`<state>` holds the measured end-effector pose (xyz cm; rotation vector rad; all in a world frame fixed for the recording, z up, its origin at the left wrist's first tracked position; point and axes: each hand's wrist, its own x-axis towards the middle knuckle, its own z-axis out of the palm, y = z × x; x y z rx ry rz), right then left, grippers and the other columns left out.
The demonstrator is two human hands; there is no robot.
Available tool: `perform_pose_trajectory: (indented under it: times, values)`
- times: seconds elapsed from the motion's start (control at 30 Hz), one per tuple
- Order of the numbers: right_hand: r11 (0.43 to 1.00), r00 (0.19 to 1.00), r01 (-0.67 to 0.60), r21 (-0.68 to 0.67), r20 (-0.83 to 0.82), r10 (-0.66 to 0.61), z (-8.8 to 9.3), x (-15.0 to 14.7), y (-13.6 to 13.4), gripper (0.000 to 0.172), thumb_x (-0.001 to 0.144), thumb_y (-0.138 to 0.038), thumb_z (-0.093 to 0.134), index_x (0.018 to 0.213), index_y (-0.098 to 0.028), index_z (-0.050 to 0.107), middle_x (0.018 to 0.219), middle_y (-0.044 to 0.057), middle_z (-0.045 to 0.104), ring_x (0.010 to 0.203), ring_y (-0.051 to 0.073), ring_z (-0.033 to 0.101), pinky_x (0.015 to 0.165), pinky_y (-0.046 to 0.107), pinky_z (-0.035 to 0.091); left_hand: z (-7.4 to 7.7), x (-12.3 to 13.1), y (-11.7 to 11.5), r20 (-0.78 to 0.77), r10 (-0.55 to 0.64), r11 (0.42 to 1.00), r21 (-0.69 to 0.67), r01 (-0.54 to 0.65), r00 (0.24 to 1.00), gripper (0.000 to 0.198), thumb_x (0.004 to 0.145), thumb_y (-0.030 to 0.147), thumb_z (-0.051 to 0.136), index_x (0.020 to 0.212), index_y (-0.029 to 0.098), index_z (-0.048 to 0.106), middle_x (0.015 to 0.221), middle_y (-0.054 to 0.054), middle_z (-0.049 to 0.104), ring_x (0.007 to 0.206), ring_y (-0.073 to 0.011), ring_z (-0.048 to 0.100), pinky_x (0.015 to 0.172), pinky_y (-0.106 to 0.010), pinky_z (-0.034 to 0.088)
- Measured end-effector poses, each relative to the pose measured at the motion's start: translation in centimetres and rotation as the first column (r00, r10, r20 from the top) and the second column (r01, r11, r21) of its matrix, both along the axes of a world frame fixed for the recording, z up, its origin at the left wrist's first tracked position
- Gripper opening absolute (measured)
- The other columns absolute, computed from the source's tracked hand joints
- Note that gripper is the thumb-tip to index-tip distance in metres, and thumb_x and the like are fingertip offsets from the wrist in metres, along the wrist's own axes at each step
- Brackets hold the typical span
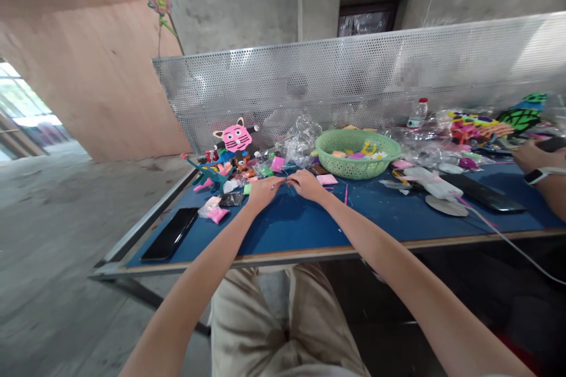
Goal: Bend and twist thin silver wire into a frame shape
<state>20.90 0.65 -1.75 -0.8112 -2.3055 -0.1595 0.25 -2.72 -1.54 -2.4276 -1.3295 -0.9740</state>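
Here we are over the blue table (pixel 283 230), left hand (pixel 265 189) and right hand (pixel 306 184) almost tip to tip, fingers curled in. A thin strand (pixel 289 186) shows right at their fingertips, and it's so fine that I cannot tell which hand, if either, grips it. That's the danger: one loose pinch and it could slip, then vanish against the clutter just beyond. The pink stick (pixel 346 194) by the right wrist could roll if brushed. And watch the phone (pixel 170 234) near the front edge; a wide left elbow might nudge it off!

Now the containers: the green basket (pixel 358 169), upright beyond the right hand, carries yellow, purple and peach pieces plus a white flower. Left of the left hand, a clear bag (pixel 216 214) wraps something pink. Farther back stands a red-capped bottle (pixel 418 113), contents unclear.
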Motion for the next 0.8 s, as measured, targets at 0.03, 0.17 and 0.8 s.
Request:
perform_pose_trajectory:
  times: [0.03,0.17,0.8]
  values:
    - [1.0,1.0,-0.003,-0.004,-0.006,0.003,-0.01,0.03,0.01,0.019,0.097,-0.023,0.057,0.099,-0.015,0.074,0.088,0.01,0.072,0.084,0.02,0.06,0.082,0.033,0.04,-0.03,0.02,0.03,0.002,0.006,1.0,-0.003,-0.006,1.0,0.026,0.099,0.03,0.051,0.114,0.029,0.073,0.114,-0.001,0.075,0.102,-0.0168,0.07,0.087,-0.027,0.052]
    - [0.999,0.999,-0.032,0.001,-0.002,0.032,-0.09,-0.02,0.17,0.017,0.097,-0.024,0.058,0.099,-0.016,0.073,0.091,0.008,0.074,0.086,0.019,0.06,0.082,0.032,0.039,0.18,0.06,0.03,0.026,0.046,0.998,-0.05,-0.045,0.999,0.025,0.096,0.03,0.056,0.116,0.03,0.071,0.111,0.0,0.076,0.101,-0.0182,0.071,0.089,-0.028,0.052]
    - [0.992,0.992,0.062,0.106,0.101,-0.073,0.09,-0.73,-0.62,0.02,0.098,-0.029,0.055,0.096,-0.015,0.07,0.092,0.009,0.073,0.089,0.021,0.056,0.083,0.035,0.029,0.61,0.3,0.31,0.31,-0.096,0.984,-0.115,0.138,0.946,0.02,0.091,0.026,0.06,0.107,0.024,0.072,0.109,-0.002,0.074,0.091,-0.0163,0.071,0.083,-0.027,0.058]
